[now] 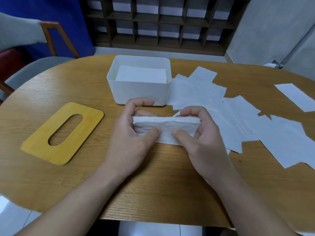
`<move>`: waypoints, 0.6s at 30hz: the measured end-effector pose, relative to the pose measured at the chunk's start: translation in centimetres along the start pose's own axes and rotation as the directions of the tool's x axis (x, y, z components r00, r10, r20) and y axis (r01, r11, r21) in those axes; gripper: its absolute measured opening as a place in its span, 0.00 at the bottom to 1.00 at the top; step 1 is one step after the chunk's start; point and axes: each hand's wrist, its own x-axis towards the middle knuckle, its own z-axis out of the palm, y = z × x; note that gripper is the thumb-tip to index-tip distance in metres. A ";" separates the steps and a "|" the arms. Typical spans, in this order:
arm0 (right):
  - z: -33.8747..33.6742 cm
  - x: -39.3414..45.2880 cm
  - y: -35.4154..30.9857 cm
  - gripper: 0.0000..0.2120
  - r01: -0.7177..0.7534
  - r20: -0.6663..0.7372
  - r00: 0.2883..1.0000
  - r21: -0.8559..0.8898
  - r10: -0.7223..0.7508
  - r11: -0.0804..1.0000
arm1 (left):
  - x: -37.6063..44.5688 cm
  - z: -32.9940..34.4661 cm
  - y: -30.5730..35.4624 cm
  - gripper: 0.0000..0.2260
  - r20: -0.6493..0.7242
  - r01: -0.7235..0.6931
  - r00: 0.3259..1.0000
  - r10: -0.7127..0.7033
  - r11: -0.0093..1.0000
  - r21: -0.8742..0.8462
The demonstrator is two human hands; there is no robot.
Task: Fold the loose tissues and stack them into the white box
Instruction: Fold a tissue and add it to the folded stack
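In the head view, the folding step is judged to be in hand: a folded tissue (166, 129) is held just above the table (85, 176), in front of the white box (139, 92), and its layered top edge is being squared up. It is gripped at its left end by the left hand (129, 133), thumb in front and curled fingers (143, 101) behind; the right end is pinched the same way by the right hand (201, 138). Neither hand is slack. A stack of folded tissues (141, 74) is already seen inside the box (how deep cannot be told). The next move is judged to call for the fold to be kept flat while the piece is carried forward and laid squarely on that stack. Loose tissues (238, 116) are left spread at the right, so much work remains, and the wooden lid (63, 133) lies aside at the left
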 end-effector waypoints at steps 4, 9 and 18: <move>0.0 0.0 0.0 0.18 0.013 0.003 1.000 -0.010 -0.013 1.000 | 0.1 -0.1 -0.1 0.25 0.021 0.006 1.000 -0.007 1.000 0.019; -0.1 -0.2 0.0 0.16 0.034 -0.003 0.999 -0.107 -0.035 0.994 | 0.1 -0.4 -0.4 0.17 0.009 0.000 1.000 -0.001 0.999 0.039; -1.1 0.4 -0.5 0.13 -0.059 -0.061 0.996 -0.009 0.059 0.998 | 0.4 -1.5 0.1 0.25 0.028 0.018 0.999 -0.027 0.960 0.279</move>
